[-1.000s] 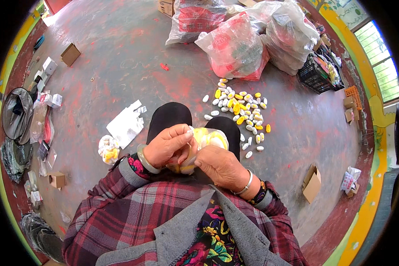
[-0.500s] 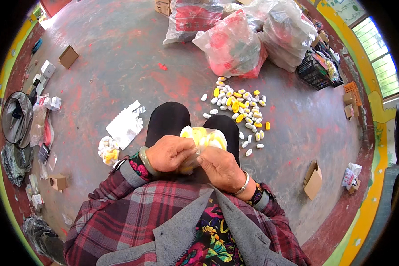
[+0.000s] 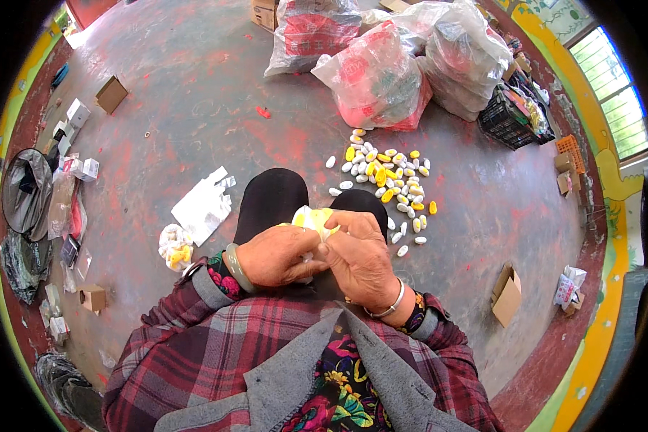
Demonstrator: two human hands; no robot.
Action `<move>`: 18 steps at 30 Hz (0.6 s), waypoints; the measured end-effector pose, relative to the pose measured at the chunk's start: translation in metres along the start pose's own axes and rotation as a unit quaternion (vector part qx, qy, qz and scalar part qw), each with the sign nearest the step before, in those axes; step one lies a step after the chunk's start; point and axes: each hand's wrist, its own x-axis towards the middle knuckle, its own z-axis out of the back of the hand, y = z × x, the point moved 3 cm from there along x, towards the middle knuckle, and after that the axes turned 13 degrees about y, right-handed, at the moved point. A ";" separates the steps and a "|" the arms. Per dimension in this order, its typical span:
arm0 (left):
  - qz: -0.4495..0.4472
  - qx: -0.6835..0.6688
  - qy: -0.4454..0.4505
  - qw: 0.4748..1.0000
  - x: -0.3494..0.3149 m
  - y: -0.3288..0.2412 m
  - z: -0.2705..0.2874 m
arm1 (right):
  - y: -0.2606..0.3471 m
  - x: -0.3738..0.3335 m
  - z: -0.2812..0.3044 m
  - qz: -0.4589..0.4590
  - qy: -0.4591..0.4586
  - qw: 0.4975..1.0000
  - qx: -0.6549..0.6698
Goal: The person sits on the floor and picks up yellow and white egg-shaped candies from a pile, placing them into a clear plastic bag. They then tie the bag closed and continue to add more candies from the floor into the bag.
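Over my lap, both hands grip a clear plastic bag (image 3: pixel 312 218) with white and yellow pieces inside. My left hand (image 3: pixel 275 255) closes on its left side, fingers bent inward. The curled fingers and thumb of my right hand (image 3: pixel 361 258) pinch the bag's right edge. Most of the bag is hidden behind my fingers. On the floor just past my right knee lies a loose pile of small white and yellow oval pieces (image 3: pixel 415 191). Left of my knees rest flat white plastic bags (image 3: pixel 203 207) and a filled clear bag (image 3: pixel 174 247) of similar pieces.
Large stuffed plastic sacks (image 3: pixel 374 79) stand ahead, beside a black crate (image 3: pixel 507 119) of mixed items. Small boxes (image 3: pixel 78 111) and dark plastic bags (image 3: pixel 26 263) line the left wall. A cardboard box (image 3: pixel 507 295) lies open at right, and another (image 3: pixel 111 94) at far left.
My right hand has risen, and its fingers now bend over the bag's right side, covering more of it. My left hand has turned slightly inward. The loose pieces stay put.
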 end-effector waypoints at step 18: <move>-0.063 -0.054 -0.096 0.992 -0.005 0.012 -0.007 | -0.023 -0.019 -0.028 -0.280 0.079 0.897 0.333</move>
